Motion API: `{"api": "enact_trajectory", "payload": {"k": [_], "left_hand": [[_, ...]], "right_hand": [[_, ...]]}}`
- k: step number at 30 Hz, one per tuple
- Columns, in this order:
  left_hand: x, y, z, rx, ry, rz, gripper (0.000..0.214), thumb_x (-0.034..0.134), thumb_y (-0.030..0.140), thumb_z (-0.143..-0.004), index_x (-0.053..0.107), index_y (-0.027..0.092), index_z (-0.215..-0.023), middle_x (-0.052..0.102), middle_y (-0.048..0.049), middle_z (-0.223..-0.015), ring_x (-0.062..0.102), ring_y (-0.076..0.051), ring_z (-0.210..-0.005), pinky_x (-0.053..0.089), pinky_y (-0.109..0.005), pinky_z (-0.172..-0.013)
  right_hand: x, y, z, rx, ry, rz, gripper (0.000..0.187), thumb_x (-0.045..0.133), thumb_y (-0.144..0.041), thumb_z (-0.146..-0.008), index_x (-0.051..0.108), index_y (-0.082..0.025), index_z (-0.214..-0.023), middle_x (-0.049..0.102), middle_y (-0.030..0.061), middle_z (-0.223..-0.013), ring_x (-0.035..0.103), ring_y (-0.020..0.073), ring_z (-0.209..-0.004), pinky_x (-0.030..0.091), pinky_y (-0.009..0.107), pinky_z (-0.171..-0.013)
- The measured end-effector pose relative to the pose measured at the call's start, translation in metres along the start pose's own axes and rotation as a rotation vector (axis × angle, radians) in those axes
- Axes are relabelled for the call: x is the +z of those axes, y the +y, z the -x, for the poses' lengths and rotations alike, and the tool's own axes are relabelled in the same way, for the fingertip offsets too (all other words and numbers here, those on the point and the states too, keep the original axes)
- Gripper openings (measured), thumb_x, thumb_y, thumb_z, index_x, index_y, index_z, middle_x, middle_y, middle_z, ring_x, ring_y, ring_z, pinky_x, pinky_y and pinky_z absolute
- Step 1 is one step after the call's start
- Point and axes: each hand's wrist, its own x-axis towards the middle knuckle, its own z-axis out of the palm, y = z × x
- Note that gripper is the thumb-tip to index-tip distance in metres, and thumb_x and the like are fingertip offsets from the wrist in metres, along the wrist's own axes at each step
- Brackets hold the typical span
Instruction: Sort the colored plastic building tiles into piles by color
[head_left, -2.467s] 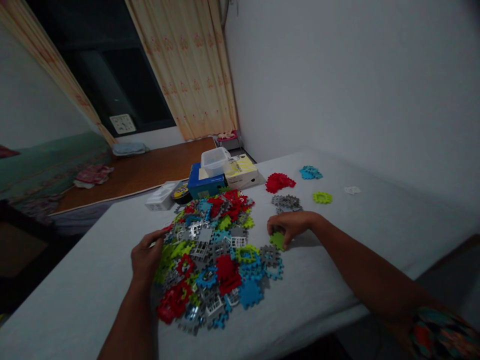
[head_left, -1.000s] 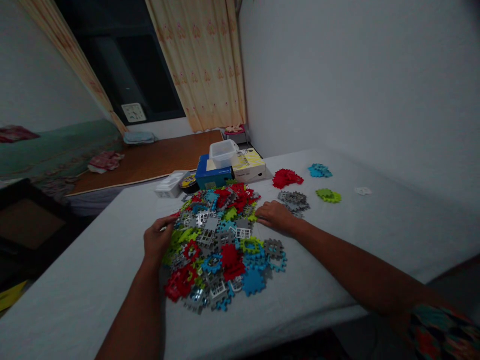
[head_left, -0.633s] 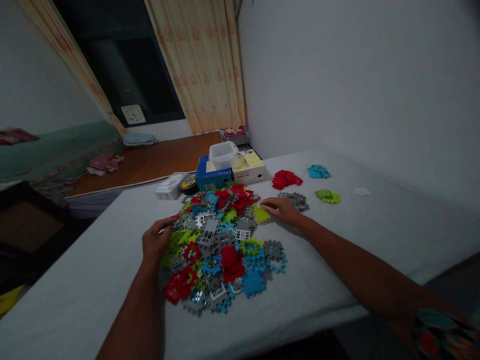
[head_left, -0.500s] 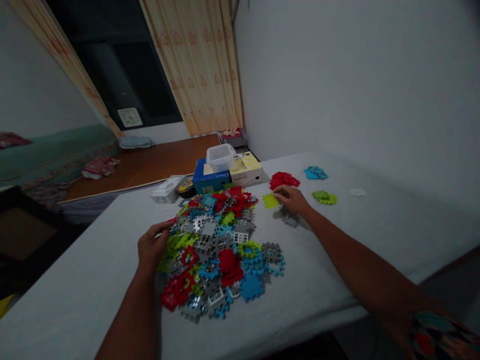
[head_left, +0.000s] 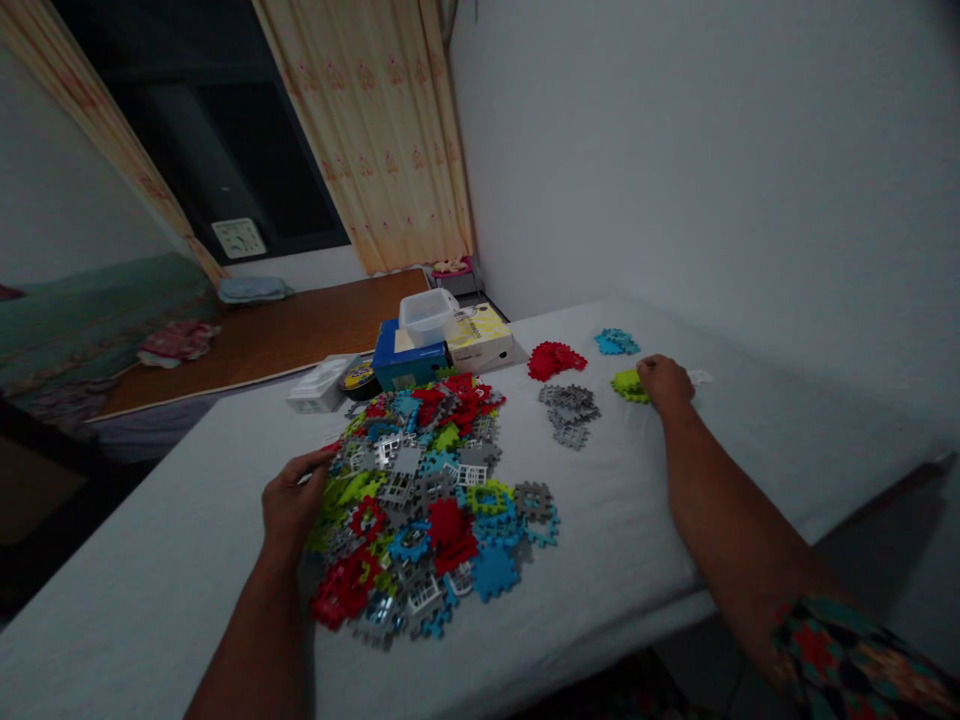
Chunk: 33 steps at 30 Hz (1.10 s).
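A heap of toothed plastic building pieces (head_left: 409,460) in red, blue, grey, lime green and white lies on the pale cloth. At its left edge is my left hand (head_left: 289,500), thumb and fingers pinched at a red building piece (head_left: 331,448). My right hand (head_left: 667,382) is closed over the lime-green pile (head_left: 628,386) at the right, fingertips at its edge. The lime-green piece in its grip blends with the pile. Nearby lie a grey pile (head_left: 570,405), a red pile (head_left: 553,360), a blue pile (head_left: 616,341) and a white piece (head_left: 700,377), partly behind my hand.
Behind the heap stand a blue box (head_left: 405,360), a clear plastic tub (head_left: 427,315), a yellow-and-white box (head_left: 480,340), a round black-and-yellow container (head_left: 361,380) and a white box (head_left: 321,385). A wall (head_left: 675,150) borders the bed-like surface on the right.
My right hand has carried a lime-green piece rightward from above the grey pile to the lime-green pile. The grey pile is uncovered. My left hand stays at the heap's edge. The view has shifted slightly.
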Motion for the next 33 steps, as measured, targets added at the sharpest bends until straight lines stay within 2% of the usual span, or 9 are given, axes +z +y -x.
{"api": "enact_trajectory", "payload": {"k": [3,5,7,10,13,21,26,30,33], "left_hand": [[0.000,-0.003,-0.001,0.023,0.006,-0.013,0.031,0.057,0.039,-0.070,0.077,0.022,-0.088,0.077,-0.0037,-0.097,0.071,-0.025,-0.095,0.054,-0.040,-0.094],[0.001,-0.003,-0.001,0.041,-0.003,-0.014,0.031,0.056,0.039,-0.071,0.077,0.022,-0.088,0.077,-0.0040,-0.098,0.071,-0.024,-0.095,0.054,-0.040,-0.095],[0.002,-0.003,0.000,0.040,-0.010,-0.012,0.032,0.056,0.038,-0.072,0.077,0.022,-0.088,0.077,-0.0043,-0.099,0.070,-0.024,-0.096,0.054,-0.039,-0.094],[0.003,-0.004,0.001,0.027,-0.007,-0.003,0.032,0.057,0.039,-0.072,0.076,0.021,-0.089,0.077,-0.0049,-0.099,0.071,-0.024,-0.096,0.054,-0.039,-0.094],[0.002,-0.004,0.001,0.041,-0.007,-0.005,0.031,0.057,0.038,-0.072,0.076,0.020,-0.088,0.077,-0.0050,-0.098,0.071,-0.024,-0.095,0.055,-0.038,-0.091],[0.003,0.000,0.002,0.034,-0.014,0.017,0.028,0.057,0.037,-0.072,0.076,0.022,-0.087,0.077,-0.0037,-0.098,0.070,-0.023,-0.094,0.058,-0.035,-0.083],[0.002,0.004,0.003,0.024,-0.021,-0.016,0.027,0.058,0.036,-0.071,0.076,0.022,-0.086,0.077,-0.0038,-0.099,0.070,-0.023,-0.093,0.057,-0.036,-0.088],[0.000,0.008,0.003,0.043,-0.030,-0.025,0.025,0.058,0.034,-0.070,0.075,0.023,-0.084,0.077,-0.0022,-0.095,0.070,-0.023,-0.091,0.057,-0.037,-0.088],[-0.002,0.010,0.003,0.053,-0.034,-0.032,0.025,0.058,0.035,-0.070,0.076,0.024,-0.085,0.077,-0.0017,-0.095,0.070,-0.023,-0.091,0.057,-0.037,-0.088]], "right_hand": [[0.003,-0.020,0.010,-0.183,0.161,-0.081,0.034,0.050,-0.032,-0.088,0.072,-0.016,-0.109,0.068,0.0167,-0.107,0.062,0.0269,-0.091,0.049,0.039,-0.079],[0.009,-0.043,0.027,-0.418,0.155,-0.232,0.034,0.048,-0.030,-0.090,0.070,-0.016,-0.111,0.068,0.0146,-0.106,0.062,0.0237,-0.088,0.050,0.039,-0.082],[0.018,-0.071,0.057,-0.701,-0.021,-0.399,0.031,0.047,-0.028,-0.092,0.070,-0.019,-0.112,0.069,0.0109,-0.106,0.063,0.0210,-0.086,0.051,0.038,-0.083],[0.031,-0.109,0.112,-1.144,-0.341,-0.471,0.032,0.050,-0.022,-0.093,0.067,-0.023,-0.120,0.069,0.0091,-0.116,0.061,0.0215,-0.104,0.049,0.040,-0.092],[0.037,-0.132,0.155,-1.354,-0.480,-0.311,0.041,0.053,-0.014,-0.092,0.062,-0.026,-0.129,0.059,0.0089,-0.136,0.052,0.0232,-0.122,0.044,0.043,-0.098],[0.036,-0.139,0.171,-1.167,-0.498,-0.204,0.059,0.051,-0.005,-0.088,0.050,-0.028,-0.142,0.060,0.0079,-0.133,0.052,0.0217,-0.115,0.044,0.037,-0.097],[0.042,-0.135,0.173,-1.113,-0.498,-0.206,0.055,0.051,-0.008,-0.089,0.053,-0.027,-0.141,0.067,0.0094,-0.119,0.055,0.0233,-0.107,0.045,0.039,-0.093],[0.050,-0.133,0.177,-1.145,-0.557,-0.321,0.054,0.054,-0.008,-0.086,0.057,-0.028,-0.136,0.066,0.0061,-0.127,0.055,0.0237,-0.112,0.044,0.041,-0.095],[0.050,-0.136,0.172,-1.065,-0.568,-0.451,0.036,0.059,-0.016,-0.086,0.066,-0.023,-0.121,0.069,0.0073,-0.117,0.060,0.0215,-0.105,0.047,0.036,-0.091]]}}
